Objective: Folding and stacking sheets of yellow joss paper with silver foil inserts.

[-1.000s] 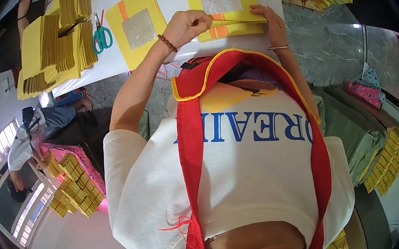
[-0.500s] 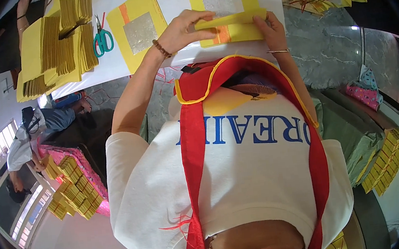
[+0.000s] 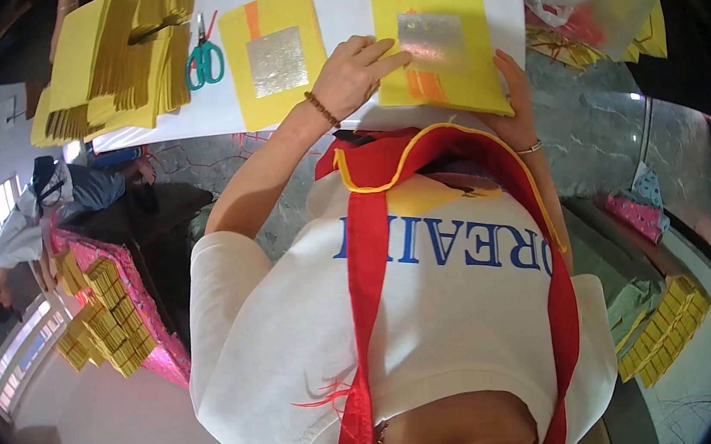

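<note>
A yellow paper sheet [image 3: 445, 82] with a silver foil square [image 3: 432, 39] and orange stripes lies on the white table [image 3: 341, 2] in front of me. My left hand [image 3: 350, 75], with a bead bracelet on its wrist, lies flat on the sheet's left part, and its fingers point toward the foil. My right hand [image 3: 517, 105], with a thin bracelet, grips the sheet's near right edge, fingers along the border. My white shirt and red strap fill the lower picture.
A second yellow sheet with foil [image 3: 276, 55] lies to the left, beside teal-handled scissors [image 3: 204, 60] and piles of folded yellow papers [image 3: 109, 66]. Plastic bags of coloured paper [image 3: 601, 5] sit at the right. Another person [image 3: 27, 230] is by gold paper stacks [image 3: 105, 309].
My left hand has slid from the sheet's near edge onto its face beside the foil. The sheet now lies flatter and closer. My right hand stays at the right edge.
</note>
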Action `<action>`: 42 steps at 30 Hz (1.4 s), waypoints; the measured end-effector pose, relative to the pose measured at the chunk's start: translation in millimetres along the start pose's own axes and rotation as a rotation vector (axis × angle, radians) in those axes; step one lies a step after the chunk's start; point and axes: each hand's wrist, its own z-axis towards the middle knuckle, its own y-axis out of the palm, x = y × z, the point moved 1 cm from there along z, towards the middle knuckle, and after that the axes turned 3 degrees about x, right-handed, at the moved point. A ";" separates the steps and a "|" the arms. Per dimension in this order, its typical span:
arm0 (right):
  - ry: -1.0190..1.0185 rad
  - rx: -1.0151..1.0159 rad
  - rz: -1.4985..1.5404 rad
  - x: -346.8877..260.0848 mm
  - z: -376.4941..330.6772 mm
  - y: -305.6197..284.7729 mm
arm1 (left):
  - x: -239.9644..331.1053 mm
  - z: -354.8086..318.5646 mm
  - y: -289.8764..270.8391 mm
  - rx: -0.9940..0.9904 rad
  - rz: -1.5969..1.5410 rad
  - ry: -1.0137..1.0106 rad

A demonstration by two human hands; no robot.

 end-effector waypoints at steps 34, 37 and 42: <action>0.610 0.193 0.015 28.6 39.9 40.9 | -27.6 35.3 24.9 -0.123 -0.781 -1.063; 0.592 0.198 -0.006 28.1 43.6 41.8 | -29.9 33.0 26.0 -0.119 -0.835 -1.091; 0.614 0.167 0.021 27.8 43.4 40.5 | -26.3 39.9 16.7 0.126 -0.870 -1.027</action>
